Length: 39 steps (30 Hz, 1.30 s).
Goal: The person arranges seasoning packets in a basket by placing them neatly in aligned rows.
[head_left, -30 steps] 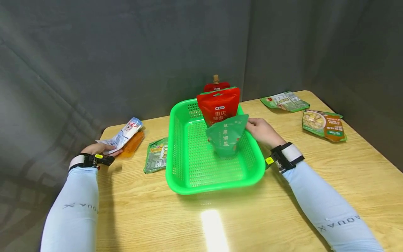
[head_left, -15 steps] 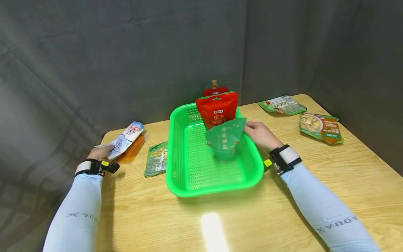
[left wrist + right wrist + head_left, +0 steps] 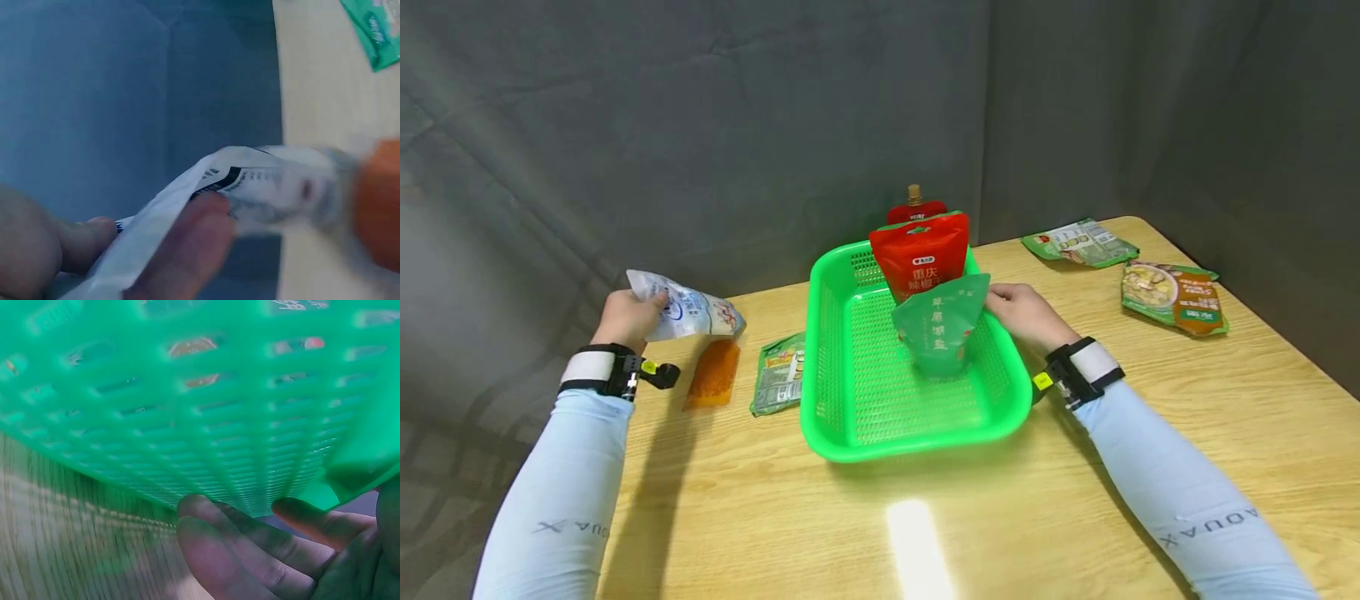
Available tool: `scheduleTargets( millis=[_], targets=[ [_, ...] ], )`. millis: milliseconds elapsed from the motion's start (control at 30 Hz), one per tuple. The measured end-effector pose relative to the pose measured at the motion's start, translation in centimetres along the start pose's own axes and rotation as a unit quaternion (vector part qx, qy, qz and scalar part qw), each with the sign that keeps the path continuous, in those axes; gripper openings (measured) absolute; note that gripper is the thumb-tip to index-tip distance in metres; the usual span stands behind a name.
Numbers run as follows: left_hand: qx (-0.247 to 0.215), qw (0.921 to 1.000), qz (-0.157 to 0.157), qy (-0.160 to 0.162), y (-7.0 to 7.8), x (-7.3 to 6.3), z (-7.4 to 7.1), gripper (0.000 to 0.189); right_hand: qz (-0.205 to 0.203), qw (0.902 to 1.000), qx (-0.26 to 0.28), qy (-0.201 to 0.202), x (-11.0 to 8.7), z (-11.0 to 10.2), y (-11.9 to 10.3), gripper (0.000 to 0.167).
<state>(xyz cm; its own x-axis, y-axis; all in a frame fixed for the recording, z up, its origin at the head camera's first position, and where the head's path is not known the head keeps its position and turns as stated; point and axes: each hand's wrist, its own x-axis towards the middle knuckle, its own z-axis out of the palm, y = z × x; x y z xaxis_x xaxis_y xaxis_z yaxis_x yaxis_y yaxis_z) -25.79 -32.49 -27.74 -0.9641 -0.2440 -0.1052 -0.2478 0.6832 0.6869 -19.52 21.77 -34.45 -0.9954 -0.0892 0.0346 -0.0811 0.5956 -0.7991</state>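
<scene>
In the head view my left hand [image 3: 628, 317] pinches the end of a white-and-blue printed plastic pouch [image 3: 696, 312], raised over the table's left side. The left wrist view shows the thumb and fingers on either side of the white pouch [image 3: 256, 187]. An orange packet [image 3: 713, 375] lies below it. My right hand [image 3: 1026, 315] holds the right rim of a green plastic basket [image 3: 917, 450]; in the right wrist view its curved fingers [image 3: 231, 550] lie against the slotted outer wall. A green pouch [image 3: 942, 329] and a red pouch [image 3: 921, 254] stand inside.
Behind the red pouch shows a red spouted pouch [image 3: 916, 210]. A green food packet [image 3: 778, 375] lies just left of the basket. Two more, a green packet [image 3: 1081, 242] and a brown-and-green packet [image 3: 1176, 297], lie at the table's right. Grey cloth [image 3: 760, 142] hangs behind the table.
My left hand has lifted the white-and-blue pouch off the orange packet, which now lies uncovered and turned closer to upright in view. My right hand stays at the basket's rim.
</scene>
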Motion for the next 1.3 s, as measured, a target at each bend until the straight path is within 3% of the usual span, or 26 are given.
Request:
scheduleTargets(
  millis=[200,400,533,767,1300],
  targets=[
    [0.078,0.9951,0.06,0.013,2.7,-2.7,-2.4,0.061,-0.009,0.9999,-0.007,-0.002,0.3,-0.1,-0.1,0.047],
    [0.129,0.9792,0.156,0.01,5.6,-6.3,-4.5,0.057,-0.004,1.0,-0.009,0.0,0.2,-0.2,-0.3,0.046],
    [0.141,0.9675,0.21,-0.011,8.0,-8.5,-5.0,0.052,-0.005,0.9999,-0.009,-0.004,0.0,-0.4,-0.3,0.048],
    [0.176,0.931,0.316,-0.051,12.2,-11.6,-3.5,0.029,-0.008,0.9997,-0.025,0.0,-0.1,-1.2,0.2,0.05],
    [0.211,0.8858,0.383,-0.155,17.4,-17.0,-0.6,0.018,-0.004,0.9999,-0.009,-0.01,0.0,-0.3,-0.2,0.049]
  ],
)
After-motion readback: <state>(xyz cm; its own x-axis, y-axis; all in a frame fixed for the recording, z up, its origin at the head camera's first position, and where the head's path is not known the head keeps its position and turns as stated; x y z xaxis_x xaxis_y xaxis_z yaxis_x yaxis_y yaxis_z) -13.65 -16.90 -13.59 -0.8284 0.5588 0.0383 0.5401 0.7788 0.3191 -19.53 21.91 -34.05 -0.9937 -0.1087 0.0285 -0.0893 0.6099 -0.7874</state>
